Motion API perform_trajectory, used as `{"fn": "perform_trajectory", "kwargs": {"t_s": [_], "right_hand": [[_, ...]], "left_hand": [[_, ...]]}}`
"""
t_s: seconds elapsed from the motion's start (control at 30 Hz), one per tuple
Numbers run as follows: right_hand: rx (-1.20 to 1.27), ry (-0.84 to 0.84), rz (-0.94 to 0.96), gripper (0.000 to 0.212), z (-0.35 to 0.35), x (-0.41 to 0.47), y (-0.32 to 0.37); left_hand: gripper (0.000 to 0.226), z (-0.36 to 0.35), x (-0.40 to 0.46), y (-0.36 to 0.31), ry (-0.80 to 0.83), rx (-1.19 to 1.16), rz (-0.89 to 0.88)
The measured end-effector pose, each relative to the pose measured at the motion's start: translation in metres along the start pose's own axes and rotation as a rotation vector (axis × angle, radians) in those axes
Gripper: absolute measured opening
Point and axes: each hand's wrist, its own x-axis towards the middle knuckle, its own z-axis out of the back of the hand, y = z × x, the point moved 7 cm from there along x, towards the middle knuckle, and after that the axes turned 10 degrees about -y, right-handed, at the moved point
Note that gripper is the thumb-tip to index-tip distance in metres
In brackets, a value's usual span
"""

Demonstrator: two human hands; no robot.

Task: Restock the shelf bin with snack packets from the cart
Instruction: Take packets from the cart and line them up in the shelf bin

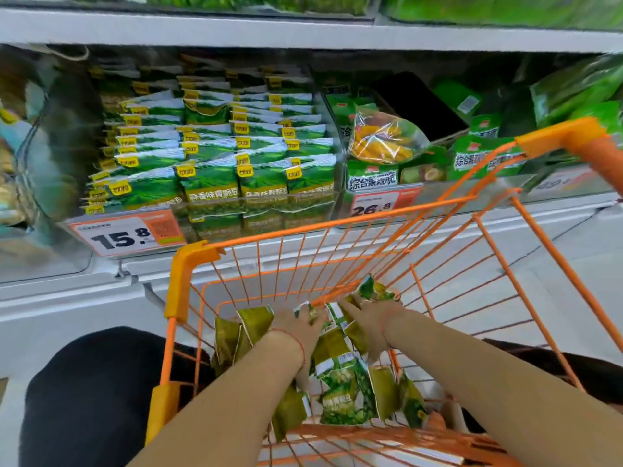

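The far shelf bin (313,197) is packed with rows of green snack packets (209,187), its upper rows lost in shadow. Nearer, both hands reach into the orange cart (188,264) among loose packets (347,389) (labels blurred). The left hand (296,328) curls its fingers round a packet; the right hand (374,315) pinches another at the cart's far wall, fingertips partly hidden.
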Motion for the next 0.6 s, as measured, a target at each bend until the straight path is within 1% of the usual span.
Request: {"fn": "perform_trajectory", "kwargs": {"t_s": [0.07, 0.13, 0.2, 0.27, 0.33, 0.37, 0.43, 0.47, 0.53, 0.6], "right_hand": [[-0.008, -0.009, -0.004, 0.126, -0.004, 0.000, 0.004], [0.007, -0.074, -0.016, 0.118, -0.003, 0.000, 0.006], [0.078, -0.127, -0.043, 0.108, -0.002, 0.002, 0.006], [0.147, -0.124, -0.050, 0.101, -0.002, 0.004, 0.005], [0.237, -0.104, -0.042, 0.099, -0.003, 0.005, 0.002], [0.268, -0.089, -0.032, 0.100, -0.004, 0.006, 0.000], [0.288, -0.069, -0.023, 0.104, -0.007, 0.007, -0.005], [0.299, -0.075, -0.031, 0.101, -0.007, 0.009, -0.007], [0.325, -0.106, -0.032, 0.088, -0.007, 0.012, -0.007], [0.324, -0.131, -0.004, 0.071, -0.004, 0.012, -0.002]], "left_hand": [[0.106, 0.003, 0.003, -0.003, -0.084, -0.054, -0.021], [0.082, 0.005, 0.007, -0.003, -0.139, -0.208, -0.038], [0.066, 0.001, 0.010, -0.003, -0.084, -0.398, -0.023], [0.048, -0.002, 0.012, -0.004, -0.025, -0.548, 0.017], [0.026, 0.000, 0.015, -0.004, -0.055, -0.624, 0.046], [0.023, 0.001, 0.015, -0.002, -0.085, -0.637, 0.071], [0.025, 0.002, 0.015, 0.006, -0.116, -0.656, 0.136], [0.021, 0.002, 0.015, 0.009, -0.117, -0.677, 0.155], [0.021, 0.000, 0.018, 0.015, -0.127, -0.722, 0.217], [0.028, 0.000, 0.018, 0.022, -0.156, -0.769, 0.306]]}}
